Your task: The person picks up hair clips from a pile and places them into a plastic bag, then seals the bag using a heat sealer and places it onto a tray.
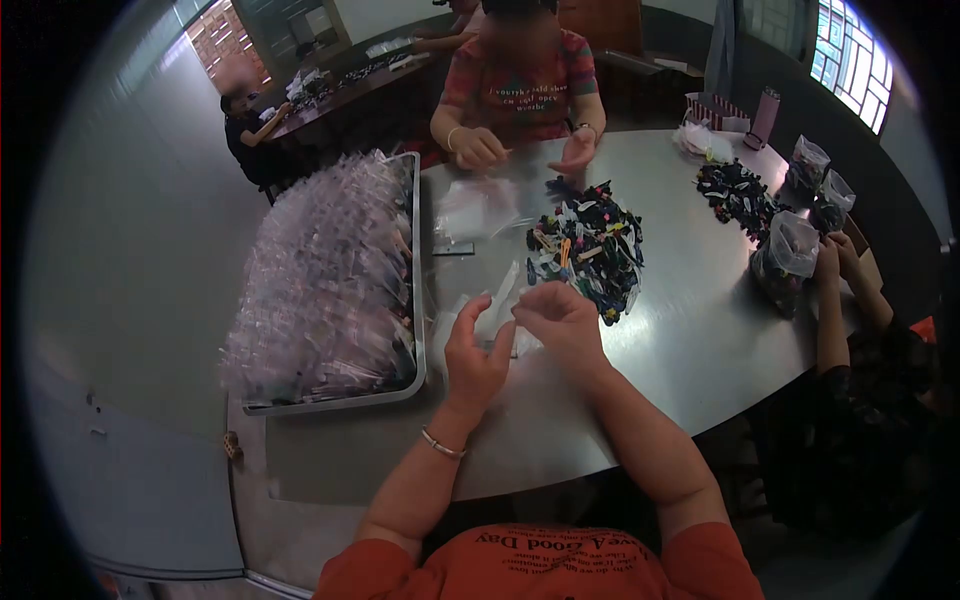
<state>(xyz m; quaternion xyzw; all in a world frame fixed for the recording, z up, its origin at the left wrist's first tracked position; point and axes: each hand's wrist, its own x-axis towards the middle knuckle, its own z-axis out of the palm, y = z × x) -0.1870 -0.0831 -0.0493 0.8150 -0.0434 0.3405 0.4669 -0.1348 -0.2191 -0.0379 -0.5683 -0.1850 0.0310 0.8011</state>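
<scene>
1. The left hand (478,352) and the right hand (560,318) meet over the near middle of the desk (690,340), and each grip is pinched together on the same small clear plastic bag (497,312).
2. The bag sits between the two grips: the left fingers (468,312) close on its near left side, thumb raised, and the right fingers (535,300) curl onto its upper right edge. Its top rises a little above both hands, tilted away from the wearer. What is inside it cannot be told.
3. Under and just left of the hands lie more loose clear bags (455,330), flat on the desk.
4. Just beyond the right grip, almost touching it, is a heap of small dark pieces (590,250) with a few coloured ones mixed in.
5. Left of the left grip, near but apart, a metal tray (418,300) stands packed with rows of filled clear packets (330,280).
6. A bracelet (443,445) rings the left wrist, behind the grip.
7. Well beyond the heap, across the desk, a person in a striped shirt (520,85) rests both hands on the desk edge.
8. Far to the right of the grips, another person's hands (835,255) hold a clear bag of dark pieces (785,260), with a second dark heap (738,192) and more bags behind it.
</scene>
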